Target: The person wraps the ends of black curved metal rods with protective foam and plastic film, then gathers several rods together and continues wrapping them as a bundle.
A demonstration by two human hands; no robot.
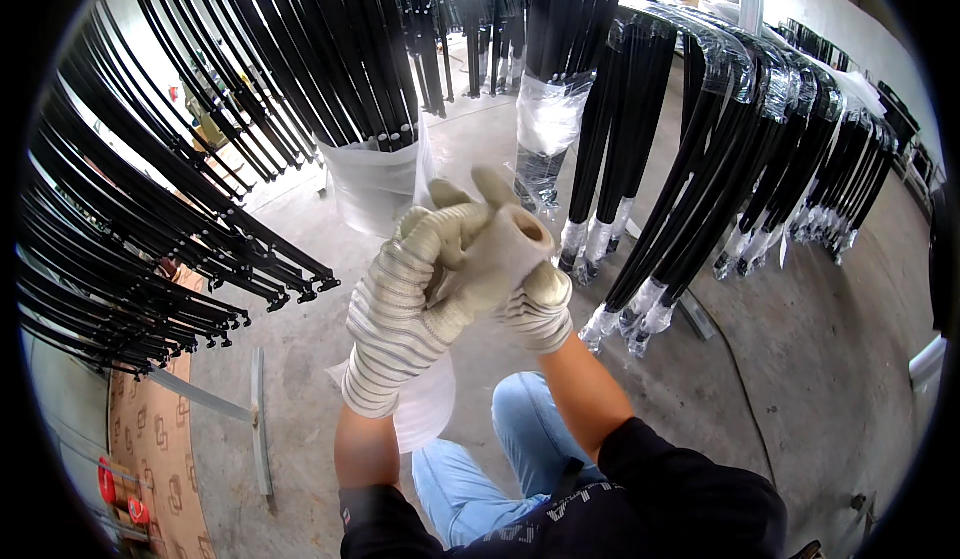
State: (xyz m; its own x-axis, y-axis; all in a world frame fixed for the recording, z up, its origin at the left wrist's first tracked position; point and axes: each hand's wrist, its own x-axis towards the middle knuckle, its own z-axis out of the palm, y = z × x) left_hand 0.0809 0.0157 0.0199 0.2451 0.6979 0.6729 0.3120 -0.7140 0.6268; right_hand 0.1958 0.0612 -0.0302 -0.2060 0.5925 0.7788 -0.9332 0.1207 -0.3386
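Observation:
Both my hands wear off-white knit gloves with grey stripes and meet at the middle of the view. My left hand (405, 289) is closed around the side of a small whitish roll of film (505, 249), whose hollow core faces up and right. My right hand (540, 309) grips the same roll from below and the right; part of its fingers is hidden behind it. Just beyond, a white foam sheet (375, 189) is wrapped around the lower ends of a hanging bundle of black tubes (350, 59). Another white sheet (425, 414) shows below my left wrist.
Rows of black rods (150, 209) hang at the left. On the right, black tube bundles (720, 129) hang with clear film around their ends. Another wrapped bundle (550, 119) is ahead. Below are a metal bar (260, 419), a patterned brown sheet (155, 449) and a dark cable (745, 379).

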